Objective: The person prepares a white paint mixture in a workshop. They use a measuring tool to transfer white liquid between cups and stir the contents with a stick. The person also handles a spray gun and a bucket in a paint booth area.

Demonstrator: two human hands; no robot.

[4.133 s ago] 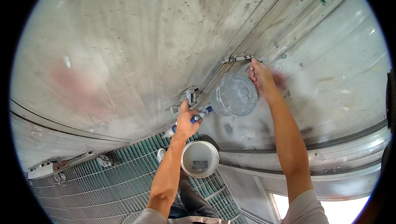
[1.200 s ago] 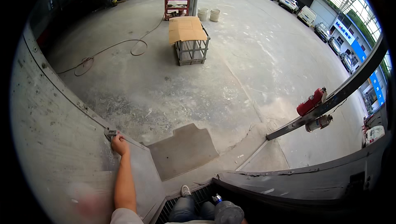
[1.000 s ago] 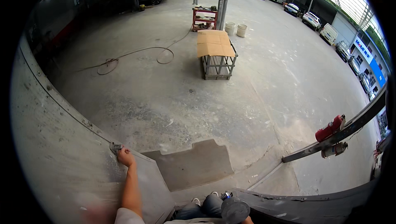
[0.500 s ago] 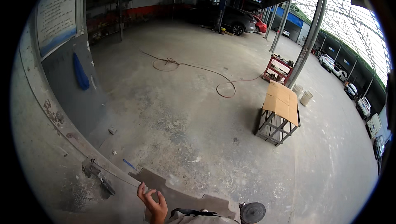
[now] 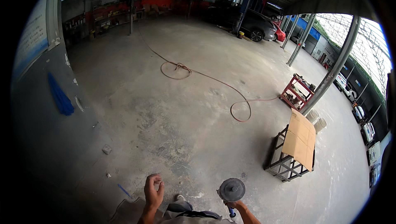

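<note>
Right hand (image 5: 236, 204) laden, left hand (image 5: 153, 193) loose

Our right fingers look closed around what seems to be a spray gun (image 5: 231, 195), though its cup (image 5: 231, 187) hides most of them. Our left fingers curl loosely, thumb standing apart, and we see nothing between them. We judge the step in hand to be carrying the gun, cup uppermost; the next move calls for a firm right grip and a level cup.

Just beyond the right fingers, the cup's top is round, dark grey and matt, with a raised knob at its centre. A blue fitting (image 5: 232, 214) shows below those fingers. Between our hands pokes one pale shoe (image 5: 180, 198).

Left of the left fingers lies a thin blue strip (image 5: 124, 191), and farther off a rough grey lump (image 5: 107, 149). Ahead of both hands stretches scuffed, stained concrete floor (image 5: 198, 112), crossed by a reddish hose (image 5: 180, 65) in loose loops. Ahead and right of the right fingers stands a dark barred frame (image 5: 285, 158) topped with creased brown cardboard (image 5: 301, 137); beyond it is a red cart (image 5: 298, 92). Well left of the left fingers, a blue cloth (image 5: 61, 96) hangs in long folds.
</note>
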